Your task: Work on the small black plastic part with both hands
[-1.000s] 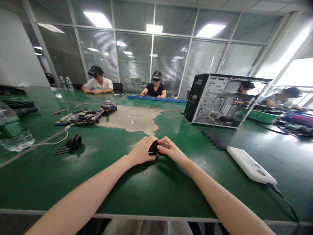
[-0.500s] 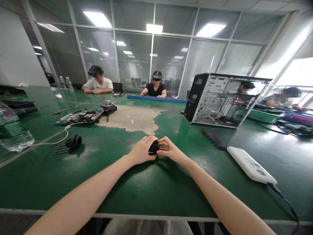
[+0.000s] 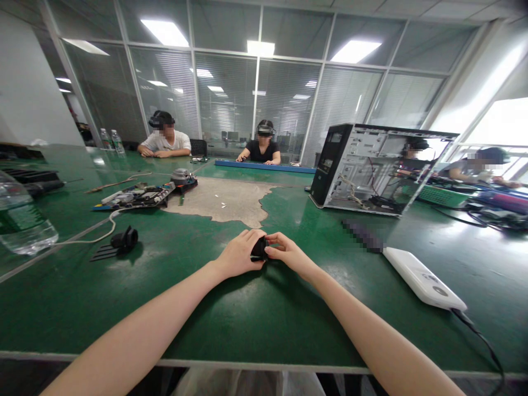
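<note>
Between my two hands, just above the green table (image 3: 256, 324) or resting on it, is a small black part (image 3: 258, 250) with a shiny side; its exact kind is not clear. My left hand (image 3: 240, 253) is wrapped over it from the left, covering much of it. From the right, the fingertips of my right hand (image 3: 285, 250) pinch its edge. To the left lies a black piece with a round opening (image 3: 124, 240) and several thin prongs.
A circuit board (image 3: 140, 195) lies beyond, near a bare patch (image 3: 231, 198). An open computer case (image 3: 371, 170) stands back right. A white power bank (image 3: 424, 279) with a cable lies right, a water bottle (image 3: 25, 220) left. Two people (image 3: 167, 137) sit opposite; others are at right.
My right fingers have shifted slightly on the edge of the black part, which seems a little turned. My left hand stays in place.
</note>
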`<state>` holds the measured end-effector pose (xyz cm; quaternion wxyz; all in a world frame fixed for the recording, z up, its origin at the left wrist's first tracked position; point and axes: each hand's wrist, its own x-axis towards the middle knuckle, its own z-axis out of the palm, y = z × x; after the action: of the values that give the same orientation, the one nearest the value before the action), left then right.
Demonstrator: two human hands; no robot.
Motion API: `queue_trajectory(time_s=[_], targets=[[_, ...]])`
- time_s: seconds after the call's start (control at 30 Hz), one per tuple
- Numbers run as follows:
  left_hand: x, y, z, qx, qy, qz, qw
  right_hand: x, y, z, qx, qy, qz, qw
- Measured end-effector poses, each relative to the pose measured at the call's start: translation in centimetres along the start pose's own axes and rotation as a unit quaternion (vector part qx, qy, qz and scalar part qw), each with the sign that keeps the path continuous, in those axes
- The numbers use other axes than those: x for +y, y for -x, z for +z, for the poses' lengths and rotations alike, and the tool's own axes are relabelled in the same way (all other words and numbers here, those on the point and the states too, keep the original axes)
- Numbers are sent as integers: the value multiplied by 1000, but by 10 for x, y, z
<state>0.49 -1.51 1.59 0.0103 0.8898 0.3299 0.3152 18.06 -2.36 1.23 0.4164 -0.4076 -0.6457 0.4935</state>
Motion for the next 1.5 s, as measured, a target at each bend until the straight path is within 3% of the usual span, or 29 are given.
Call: queue_trajectory(time_s=[0.13,0.5,0.73,1.1,1.33,1.5], targets=[[-1,0,1,-4,1,-1,1000,-4,3,0,-26,-3,-43,999],[1,0,0,-2,4,1,1000,-1,0,2,13,-2,17,1000],[1,0,-1,0,5,1,1000,-6,4,1,-16,-3,-38,999],[2,0,0,-2,0,-1,1000,3,-2,1,18,-2,14,1000],[1,0,-1,-3,4,-3,1000,-6,4,2,-9,2,-38,999],[2,0,-2,-3,4,-1,1000,-2,2,3,8,0,-12,1000]])
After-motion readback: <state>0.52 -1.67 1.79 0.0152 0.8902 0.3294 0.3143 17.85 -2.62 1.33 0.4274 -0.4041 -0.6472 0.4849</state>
